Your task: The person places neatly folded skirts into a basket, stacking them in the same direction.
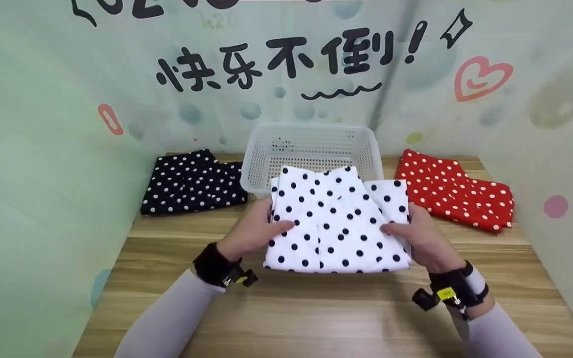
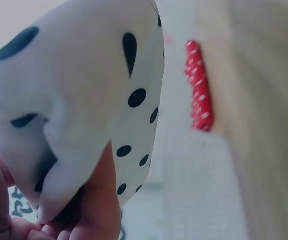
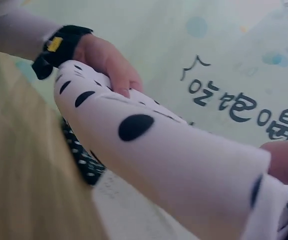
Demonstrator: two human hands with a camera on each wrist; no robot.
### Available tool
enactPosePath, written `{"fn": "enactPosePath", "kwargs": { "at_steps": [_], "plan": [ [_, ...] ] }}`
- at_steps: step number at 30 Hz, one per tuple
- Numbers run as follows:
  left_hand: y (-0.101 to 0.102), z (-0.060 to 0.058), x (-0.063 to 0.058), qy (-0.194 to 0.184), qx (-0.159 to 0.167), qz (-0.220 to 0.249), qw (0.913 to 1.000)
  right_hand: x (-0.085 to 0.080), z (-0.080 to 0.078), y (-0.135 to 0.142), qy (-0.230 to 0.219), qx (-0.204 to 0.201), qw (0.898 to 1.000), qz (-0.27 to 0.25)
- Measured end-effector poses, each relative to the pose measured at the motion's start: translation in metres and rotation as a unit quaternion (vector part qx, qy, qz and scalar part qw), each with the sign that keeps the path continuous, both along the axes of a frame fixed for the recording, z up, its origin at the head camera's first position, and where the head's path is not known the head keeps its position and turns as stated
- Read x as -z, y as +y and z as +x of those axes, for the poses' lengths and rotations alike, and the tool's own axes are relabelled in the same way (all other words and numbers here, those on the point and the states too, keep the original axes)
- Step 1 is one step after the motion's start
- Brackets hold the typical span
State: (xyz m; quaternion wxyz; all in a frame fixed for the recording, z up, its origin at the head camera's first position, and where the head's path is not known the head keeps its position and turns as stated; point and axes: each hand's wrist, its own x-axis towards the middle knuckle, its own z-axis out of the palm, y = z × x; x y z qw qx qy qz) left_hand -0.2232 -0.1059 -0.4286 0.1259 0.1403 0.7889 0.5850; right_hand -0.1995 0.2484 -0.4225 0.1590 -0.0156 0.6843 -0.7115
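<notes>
A folded white cloth with black polka dots [image 1: 334, 223] is held up in front of me by both hands, above the table. My left hand [image 1: 254, 229] grips its left side, thumb on the front face and fingers behind. On the right side my right hand [image 1: 428, 238] grips it the same way. Its upper part overlaps the front of a white plastic basket [image 1: 311, 130] in the head view. The left wrist view shows the cloth [image 2: 84, 90] bulging between thumb and fingers. In the right wrist view the cloth [image 3: 183, 160] stretches between the two hands.
A folded black cloth with white dots [image 1: 192, 181] lies left of the basket. To its right lies a folded red cloth with white dots [image 1: 455, 189]. All rest on a wooden table [image 1: 326, 318], with printed curtains [image 1: 117, 59] behind and along both sides.
</notes>
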Motion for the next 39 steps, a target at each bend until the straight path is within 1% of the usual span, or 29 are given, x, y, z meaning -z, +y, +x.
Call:
{"fn": "enactPosePath", "kwargs": {
  "at_steps": [2, 5, 7, 9, 11, 13, 15, 17, 19, 23, 24, 26, 30, 31, 33, 35, 37, 38, 39],
  "plan": [
    [0.001, -0.01, -0.005, 0.013, -0.014, 0.005, 0.9998, -0.007, -0.01, -0.002, 0.002, 0.029, 1.0, 0.004],
    [0.002, -0.027, -0.007, 0.021, -0.041, 0.021, 0.9987, -0.013, -0.024, -0.006, 0.01, 0.063, 0.998, 0.017],
    [0.003, -0.038, -0.006, 0.023, -0.061, 0.037, 0.9972, -0.015, -0.035, -0.01, 0.02, 0.079, 0.996, 0.039],
    [0.004, -0.048, -0.004, 0.017, -0.077, 0.049, 0.9956, -0.015, -0.046, -0.015, 0.038, 0.098, 0.992, 0.075],
    [0.004, -0.058, -0.001, 0.008, -0.09, 0.053, 0.9945, -0.014, -0.056, -0.021, 0.057, 0.118, 0.983, 0.127],
    [0.004, -0.068, 0.001, -0.008, -0.094, 0.049, 0.9943, -0.013, -0.065, -0.027, 0.077, 0.137, 0.971, 0.178],
    [0.003, -0.078, 0.002, -0.022, -0.098, 0.043, 0.994, -0.013, -0.074, -0.032, 0.092, 0.151, 0.96, 0.215],
    [0.003, -0.087, 0.0, -0.028, -0.108, 0.038, 0.993, -0.014, -0.083, -0.035, 0.097, 0.159, 0.953, 0.24],
    [0.004, -0.098, -0.003, -0.011, -0.125, 0.027, 0.9918, -0.015, -0.093, -0.035, 0.1, 0.165, 0.95, 0.247],
    [0.013, -0.121, -0.011, 0.04, -0.156, -0.012, 0.9869, -0.013, -0.115, -0.033, 0.098, 0.182, 0.946, 0.249],
    [0.015, -0.127, -0.012, 0.048, -0.159, -0.022, 0.9858, -0.012, -0.12, -0.032, 0.098, 0.188, 0.945, 0.248],
    [0.019, -0.138, -0.015, 0.048, -0.161, -0.032, 0.9853, -0.01, -0.129, -0.032, 0.095, 0.201, 0.942, 0.251],
    [0.02, -0.157, -0.014, 0.024, -0.168, -0.034, 0.9848, -0.005, -0.146, -0.036, 0.105, 0.223, 0.933, 0.262],
    [0.019, -0.161, -0.013, 0.015, -0.17, -0.029, 0.9849, -0.003, -0.15, -0.038, 0.108, 0.226, 0.932, 0.262],
    [0.016, -0.169, -0.011, -0.004, -0.17, -0.004, 0.9855, 0.0, -0.158, -0.041, 0.114, 0.23, 0.93, 0.265],
    [0.012, -0.175, -0.008, -0.027, -0.166, 0.023, 0.9855, 0.004, -0.163, -0.045, 0.113, 0.225, 0.929, 0.273],
    [0.008, -0.179, -0.005, -0.05, -0.159, 0.041, 0.9852, 0.007, -0.166, -0.049, 0.114, 0.214, 0.925, 0.294],
    [0.006, -0.181, -0.003, -0.06, -0.156, 0.045, 0.9849, 0.009, -0.167, -0.051, 0.117, 0.208, 0.921, 0.307],
    [0.004, -0.182, -0.001, -0.067, -0.154, 0.037, 0.985, 0.011, -0.168, -0.054, 0.122, 0.203, 0.918, 0.319]
  ]
}}
